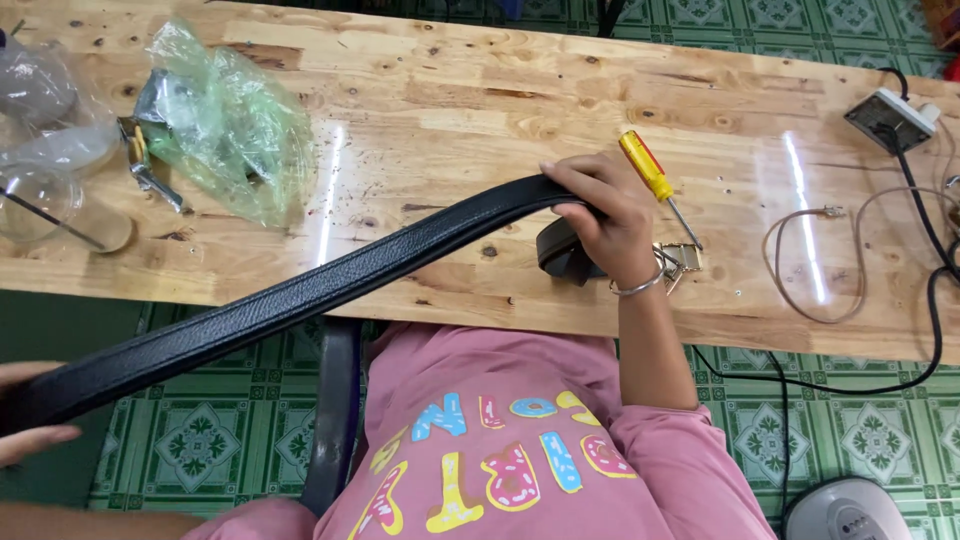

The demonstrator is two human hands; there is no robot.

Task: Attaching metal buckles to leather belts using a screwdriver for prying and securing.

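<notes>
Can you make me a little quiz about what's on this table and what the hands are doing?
1. True or false: both hands hold the black belt.
2. Which tool lies just beyond the right hand? A) hammer B) screwdriver C) scissors
3. What colour is the crumpled plastic bag on the wooden table?

Key
1. True: the right hand grips it on the table, the left hand grips the other end off the table's edge.
2. B: a screwdriver with a yellow and red handle.
3. Green, see-through.
</notes>
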